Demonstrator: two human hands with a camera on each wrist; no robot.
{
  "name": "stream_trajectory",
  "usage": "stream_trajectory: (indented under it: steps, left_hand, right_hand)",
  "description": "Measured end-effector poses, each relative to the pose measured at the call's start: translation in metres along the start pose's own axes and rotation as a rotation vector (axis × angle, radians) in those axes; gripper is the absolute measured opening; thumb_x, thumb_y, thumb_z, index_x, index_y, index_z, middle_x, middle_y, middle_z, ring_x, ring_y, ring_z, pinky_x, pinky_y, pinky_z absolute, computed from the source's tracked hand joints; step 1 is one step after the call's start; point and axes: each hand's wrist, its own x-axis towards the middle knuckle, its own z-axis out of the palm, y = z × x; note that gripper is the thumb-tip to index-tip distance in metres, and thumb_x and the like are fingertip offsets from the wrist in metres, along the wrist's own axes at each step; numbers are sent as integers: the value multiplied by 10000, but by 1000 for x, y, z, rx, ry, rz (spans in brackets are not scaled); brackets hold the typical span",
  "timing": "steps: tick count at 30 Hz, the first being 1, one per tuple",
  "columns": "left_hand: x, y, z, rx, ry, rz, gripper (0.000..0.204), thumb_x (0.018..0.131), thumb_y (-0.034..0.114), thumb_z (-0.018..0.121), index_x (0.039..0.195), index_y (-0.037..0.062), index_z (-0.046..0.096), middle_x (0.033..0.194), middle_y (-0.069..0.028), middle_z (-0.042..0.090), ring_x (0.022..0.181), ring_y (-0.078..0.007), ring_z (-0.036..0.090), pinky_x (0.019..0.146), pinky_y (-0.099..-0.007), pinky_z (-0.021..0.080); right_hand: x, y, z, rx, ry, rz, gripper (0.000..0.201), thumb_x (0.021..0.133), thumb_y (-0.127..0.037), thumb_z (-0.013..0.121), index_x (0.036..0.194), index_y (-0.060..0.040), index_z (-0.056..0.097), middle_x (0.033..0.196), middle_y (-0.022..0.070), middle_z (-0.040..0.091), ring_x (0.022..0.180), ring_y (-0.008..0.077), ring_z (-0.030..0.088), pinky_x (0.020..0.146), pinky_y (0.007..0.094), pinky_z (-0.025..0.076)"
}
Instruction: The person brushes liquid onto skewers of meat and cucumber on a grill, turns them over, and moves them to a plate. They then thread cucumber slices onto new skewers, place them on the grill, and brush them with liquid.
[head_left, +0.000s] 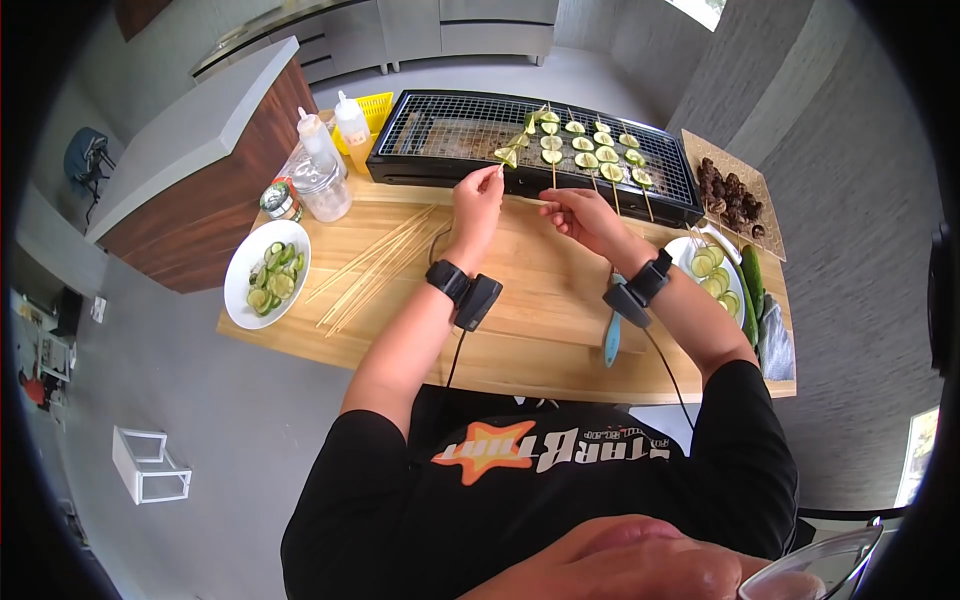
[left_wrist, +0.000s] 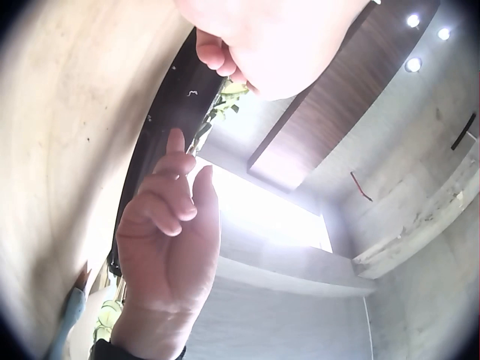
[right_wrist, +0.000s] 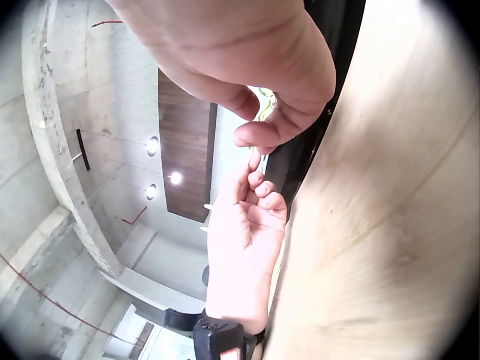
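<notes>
My left hand (head_left: pixel 476 205) is raised at the near edge of the black grill (head_left: pixel 440 170), its fingertips pinching the near end of a cucumber skewer (head_left: pixel 518 141). That skewer slants across the wire rack, with several green-edged slices along it. To its right, my right hand (head_left: pixel 588 218) hovers over the grill's front edge. Its index finger and thumb stand apart in the left wrist view, the other fingers loosely curled. One skewer's stick (head_left: pixel 554 176) ends right at these fingers in the head view. More cucumber skewers (head_left: pixel 606 154) lie side by side on the rack.
Bare bamboo sticks (head_left: pixel 375 265) and a bowl of cucumber slices (head_left: pixel 268 272) are at left, near sauce bottles (head_left: pixel 352 125) and a jar (head_left: pixel 323 192). A blue-handled tool (head_left: pixel 612 338) lies on the board. At right are a plate of slices (head_left: pixel 708 270), whole cucumbers (head_left: pixel 752 285) and dark skewered pieces (head_left: pixel 735 195).
</notes>
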Motion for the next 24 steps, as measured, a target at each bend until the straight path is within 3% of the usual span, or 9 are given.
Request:
stream_trajectory:
  steps: [9,11,20,24]
  left_hand:
    - [3,2,-9,-200,107,-105,232,934,195,584,1054,13,665,690,31,556,549,-42,476,497,-195,390]
    - [3,6,-10,-200,134,-61,239,937,206,583,1056,17,666,689,28,559,546,-45,479,503,-195,394]
    - [3,12,-7,-62,187,83,288,958,194,545,1157,4,630,784,-23,638,571,-46,521,512,-191,440]
    - [8,-13,-11,29,105,-60,277,948,201,562,1154,24,616,831,-14,630,577,-42,504,516,-189,410]
  right_hand:
    - [-85,-13,6,-133,-183,48,325,985,-184,474,1195,54,545,821,38,632,615,55,530,551,180,439]
    - [-104,-16,0,-128,-221,34,323,979,-190,495,1191,47,552,834,36,631,628,61,538,556,183,430]
    - [-181,-17,-34,-59,-68,-137,332,969,-181,493,1205,47,546,813,38,632,580,54,515,505,165,395]
    - [-197,-3,-41,1,20,-169,320,971,-190,493,1184,40,555,797,32,620,570,46,506,499,157,396]
